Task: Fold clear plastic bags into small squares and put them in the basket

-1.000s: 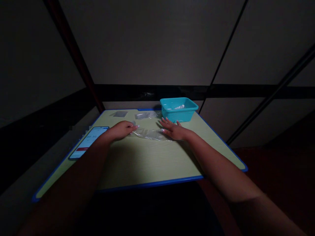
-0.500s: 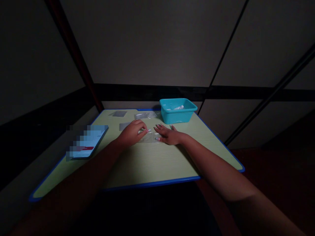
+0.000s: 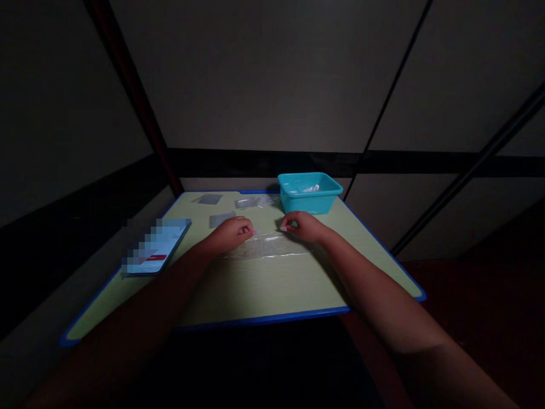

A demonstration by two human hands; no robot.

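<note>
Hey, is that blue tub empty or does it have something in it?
Not empty: something pale and shiny shows inside the blue tub. How full it is I cannot tell; its near side hides the bottom.

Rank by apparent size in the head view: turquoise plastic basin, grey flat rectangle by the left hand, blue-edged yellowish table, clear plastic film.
Table
Basin and film: too alike to rank; film is nearer
Grey rectangle

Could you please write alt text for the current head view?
A person's left hand and right hand, both curled, are at the far edge of a clear plastic sheet on a pale, blue-edged table. A turquoise basin stands beyond the right hand; a lit phone lies at left, with thin plastic pieces farther back.
</note>
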